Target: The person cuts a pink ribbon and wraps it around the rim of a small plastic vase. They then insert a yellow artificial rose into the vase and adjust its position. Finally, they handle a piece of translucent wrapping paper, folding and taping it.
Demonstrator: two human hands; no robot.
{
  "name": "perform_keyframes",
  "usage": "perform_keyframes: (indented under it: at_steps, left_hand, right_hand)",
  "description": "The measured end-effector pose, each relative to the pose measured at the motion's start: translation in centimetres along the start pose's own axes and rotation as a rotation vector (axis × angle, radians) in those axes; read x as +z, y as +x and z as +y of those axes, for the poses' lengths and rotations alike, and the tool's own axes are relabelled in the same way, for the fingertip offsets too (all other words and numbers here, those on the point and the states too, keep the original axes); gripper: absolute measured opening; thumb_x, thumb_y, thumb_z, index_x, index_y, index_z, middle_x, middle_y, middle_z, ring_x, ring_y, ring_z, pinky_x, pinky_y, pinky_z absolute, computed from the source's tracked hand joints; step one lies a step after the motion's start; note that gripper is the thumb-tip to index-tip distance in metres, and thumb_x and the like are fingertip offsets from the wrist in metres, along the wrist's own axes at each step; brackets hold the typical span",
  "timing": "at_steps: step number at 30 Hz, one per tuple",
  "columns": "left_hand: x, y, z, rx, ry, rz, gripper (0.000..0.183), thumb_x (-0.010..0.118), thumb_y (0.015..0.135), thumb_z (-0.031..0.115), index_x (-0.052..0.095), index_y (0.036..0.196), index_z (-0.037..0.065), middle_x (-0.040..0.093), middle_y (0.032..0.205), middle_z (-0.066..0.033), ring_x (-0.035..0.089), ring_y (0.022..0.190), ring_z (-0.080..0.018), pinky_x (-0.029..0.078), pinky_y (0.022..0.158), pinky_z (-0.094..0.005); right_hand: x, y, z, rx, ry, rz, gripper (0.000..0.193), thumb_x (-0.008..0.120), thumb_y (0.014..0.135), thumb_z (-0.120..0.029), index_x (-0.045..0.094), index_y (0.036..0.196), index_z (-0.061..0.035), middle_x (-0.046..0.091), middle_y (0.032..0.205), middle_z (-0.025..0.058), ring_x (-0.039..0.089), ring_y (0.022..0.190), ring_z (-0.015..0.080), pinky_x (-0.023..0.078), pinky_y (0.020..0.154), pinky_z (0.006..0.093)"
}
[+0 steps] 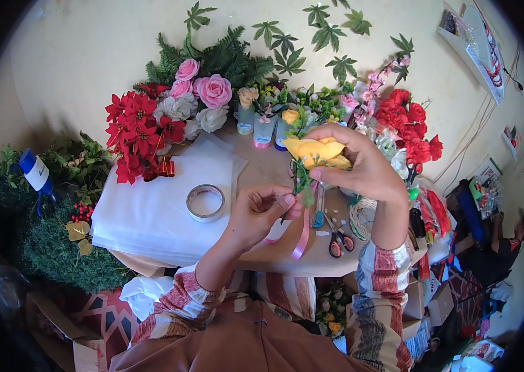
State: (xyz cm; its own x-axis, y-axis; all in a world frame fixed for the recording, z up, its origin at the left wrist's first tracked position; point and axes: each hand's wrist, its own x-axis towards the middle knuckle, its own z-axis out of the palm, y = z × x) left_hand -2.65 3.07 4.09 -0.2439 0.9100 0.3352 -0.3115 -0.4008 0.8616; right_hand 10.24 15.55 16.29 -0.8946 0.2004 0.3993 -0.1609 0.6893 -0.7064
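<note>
In front of me, over the table (299, 268), I hold up a yellow artificial flower (312, 153) with green leafy sprigs (302, 181) at its base. My right hand (367, 162) is closed around the bloom from the right, thumb below and fingers above. Lower down, my left hand (260, 214) pinches the thin dark stem beneath the leaves. A shiny pink ribbon (301, 239) hangs down just behind the stem. Orange-handled scissors (336, 247) lie on the table to the right of it, near a blue-handled cutter (318, 218) and small white scraps.
White translucent sheets (144, 214) cover the table's left side, topped by a tape roll (205, 218). Red poinsettias (138, 127), pink roses (215, 92), small potted flowers (264, 129) and red flowers (401, 118) line the back. A blue-capped bottle (37, 173) stands left; another person (510, 248) sits far right.
</note>
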Motion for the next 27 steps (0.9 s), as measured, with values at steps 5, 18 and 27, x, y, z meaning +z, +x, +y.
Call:
perform_keyframes:
  at_steps: [5,18,27]
  left_hand:
    - [-0.2,-0.1,-0.1,-0.037,-0.059,-0.014,0.015,0.054,0.089,0.008,0.059,0.099,-0.002,0.064,0.084,-0.0103,0.063,0.078,-0.0164,0.052,0.071,-0.0301]
    - [-0.1,-0.8,0.6,-0.142,-0.32,0.001,0.01,0.055,0.087,0.006,0.054,0.096,0.003,0.064,0.087,-0.0104,0.064,0.076,-0.0199,0.053,0.07,-0.032]
    - [0.7,-1.6,0.4,-0.057,-0.353,0.072,0.012,0.05,0.09,0.006,0.05,0.102,0.004,0.063,0.091,-0.0112,0.064,0.085,-0.0242,0.051,0.079,-0.0356]
  right_hand:
    - [0.0,-0.1,-0.3,0.002,0.02,-0.007,0.037,0.068,0.074,0.0,0.054,0.108,-0.0034,0.055,0.104,0.0037,0.052,0.095,0.0107,0.042,0.083,0.0249]
    - [0.3,-0.1,-0.5,-0.045,-0.014,-0.01,0.036,0.067,0.072,0.004,0.054,0.105,-0.0039,0.055,0.102,0.0037,0.051,0.094,0.0108,0.04,0.082,0.025]
    - [0.7,-0.3,-0.4,-0.006,0.079,0.037,0.037,0.068,0.071,0.004,0.054,0.105,-0.0036,0.054,0.103,0.0031,0.051,0.094,0.0104,0.04,0.084,0.0252]
